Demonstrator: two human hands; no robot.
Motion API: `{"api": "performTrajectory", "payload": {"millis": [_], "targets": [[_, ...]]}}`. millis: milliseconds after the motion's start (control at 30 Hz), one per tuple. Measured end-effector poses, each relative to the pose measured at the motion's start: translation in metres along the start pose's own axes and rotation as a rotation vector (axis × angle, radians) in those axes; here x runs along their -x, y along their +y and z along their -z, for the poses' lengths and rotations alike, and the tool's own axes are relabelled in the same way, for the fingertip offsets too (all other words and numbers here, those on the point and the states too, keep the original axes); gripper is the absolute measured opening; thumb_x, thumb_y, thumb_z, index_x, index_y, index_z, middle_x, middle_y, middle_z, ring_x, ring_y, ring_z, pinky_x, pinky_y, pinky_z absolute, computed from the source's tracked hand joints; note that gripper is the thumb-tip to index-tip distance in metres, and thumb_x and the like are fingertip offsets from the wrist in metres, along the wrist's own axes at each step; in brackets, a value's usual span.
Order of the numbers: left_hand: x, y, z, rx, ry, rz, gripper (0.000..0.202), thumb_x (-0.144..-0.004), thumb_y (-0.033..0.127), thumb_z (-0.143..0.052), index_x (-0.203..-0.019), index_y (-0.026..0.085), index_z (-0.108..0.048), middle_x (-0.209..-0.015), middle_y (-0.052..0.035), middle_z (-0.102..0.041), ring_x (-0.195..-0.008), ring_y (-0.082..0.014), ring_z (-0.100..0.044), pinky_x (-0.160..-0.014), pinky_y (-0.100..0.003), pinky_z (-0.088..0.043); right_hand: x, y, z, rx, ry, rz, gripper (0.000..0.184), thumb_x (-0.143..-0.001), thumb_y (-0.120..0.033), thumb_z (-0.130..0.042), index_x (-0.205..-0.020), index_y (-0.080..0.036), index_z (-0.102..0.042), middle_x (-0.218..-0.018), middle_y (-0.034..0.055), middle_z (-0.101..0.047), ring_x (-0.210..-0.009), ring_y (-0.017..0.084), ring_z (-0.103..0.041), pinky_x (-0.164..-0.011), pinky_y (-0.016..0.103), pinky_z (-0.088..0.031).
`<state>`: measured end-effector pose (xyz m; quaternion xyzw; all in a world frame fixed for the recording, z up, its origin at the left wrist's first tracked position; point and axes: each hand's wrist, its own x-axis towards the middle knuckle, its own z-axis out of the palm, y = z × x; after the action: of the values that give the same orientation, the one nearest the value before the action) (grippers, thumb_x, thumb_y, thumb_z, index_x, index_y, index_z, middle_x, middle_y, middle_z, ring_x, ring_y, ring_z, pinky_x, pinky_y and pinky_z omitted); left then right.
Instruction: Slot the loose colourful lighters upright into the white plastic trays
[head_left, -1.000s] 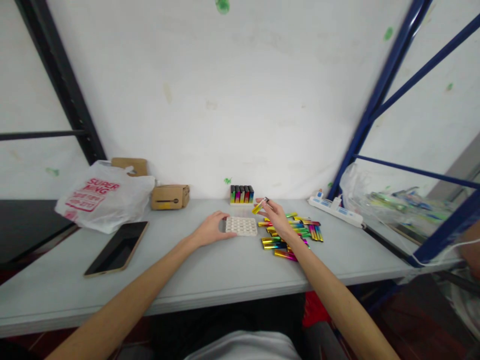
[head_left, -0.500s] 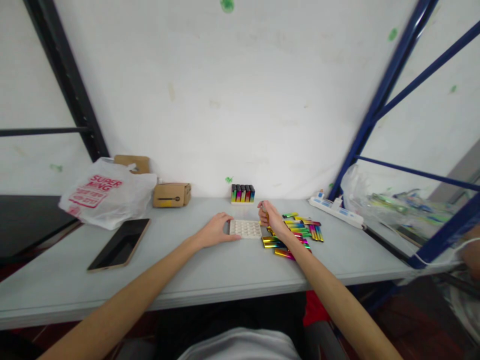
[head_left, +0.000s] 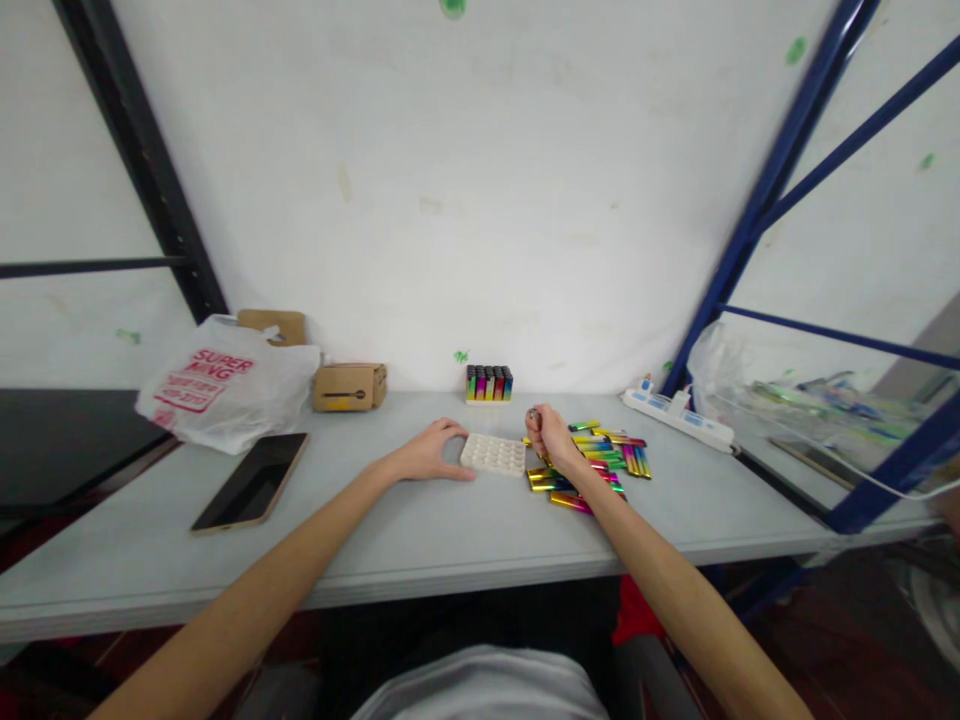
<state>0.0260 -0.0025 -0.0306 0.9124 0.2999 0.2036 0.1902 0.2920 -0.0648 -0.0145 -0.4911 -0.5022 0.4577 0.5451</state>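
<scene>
A white tray [head_left: 495, 455] with rows of round holes lies on the table in front of me. At its left end is my left hand [head_left: 435, 452], open, with thumb and fingers spread around the tray's end; whether the fingertips touch it I cannot tell. My right hand [head_left: 551, 438] is closed in a fist just beyond the tray's right end. It grips a lighter [head_left: 534, 413], whose metal top shows above the fingers while most of its body is hidden. Shiny multicoloured lighters [head_left: 600, 450] lie in a loose pile beside and under my right forearm.
Against the wall, a filled rack of lighters [head_left: 489, 385] stands upright. A phone [head_left: 251, 482], a plastic bag [head_left: 225, 385] and a small cardboard box [head_left: 350, 387] are on the left. A power strip [head_left: 679, 418] lies at right near the blue frame [head_left: 739, 240].
The white tray has turned slightly, and my left hand's grip on its end has loosened. My right fist has tipped, bringing the lighter's metal top into view. The camera view has shifted a little.
</scene>
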Motion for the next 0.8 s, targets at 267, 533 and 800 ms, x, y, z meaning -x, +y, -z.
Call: {"api": "performTrajectory", "payload": {"millis": [267,533,800], "targets": [[0.000,-0.008,0.008,0.094,-0.048,0.002,0.072,-0.069,0.061,-0.079,-0.129,0.024,-0.063,-0.134,-0.0103,-0.054,-0.126,-0.0295,-0.052,-0.114,-0.042,-0.036,-0.006,0.004,-0.002,-0.010,-0.159,0.098,0.053,-0.086,-0.070,-0.045,-0.094,-0.020,-0.062,-0.060,-0.0064,-0.035,-0.047,0.009,-0.030,-0.040,0.020,-0.025],[-0.001,-0.003,0.004,0.051,-0.043,-0.003,0.070,-0.069,0.060,-0.078,-0.124,0.019,-0.063,-0.131,-0.0124,-0.053,-0.126,-0.0289,-0.050,-0.114,-0.041,-0.036,-0.001,0.001,-0.011,0.294,-0.270,0.337,0.037,-0.082,-0.052,-0.069,-0.098,-0.019,-0.067,-0.090,0.0029,-0.068,-0.077,0.016,-0.064,-0.072,0.030,-0.052],[0.000,-0.003,-0.002,0.071,0.032,-0.035,0.066,-0.064,0.060,-0.082,-0.115,0.022,-0.064,-0.124,-0.0102,-0.056,-0.120,-0.0298,-0.053,-0.111,-0.044,-0.038,-0.036,-0.008,-0.043,0.380,-0.200,0.444,0.035,-0.079,-0.052,-0.072,-0.094,-0.021,-0.066,-0.089,0.0054,-0.072,-0.079,0.021,-0.069,-0.070,0.035,-0.058]]}}
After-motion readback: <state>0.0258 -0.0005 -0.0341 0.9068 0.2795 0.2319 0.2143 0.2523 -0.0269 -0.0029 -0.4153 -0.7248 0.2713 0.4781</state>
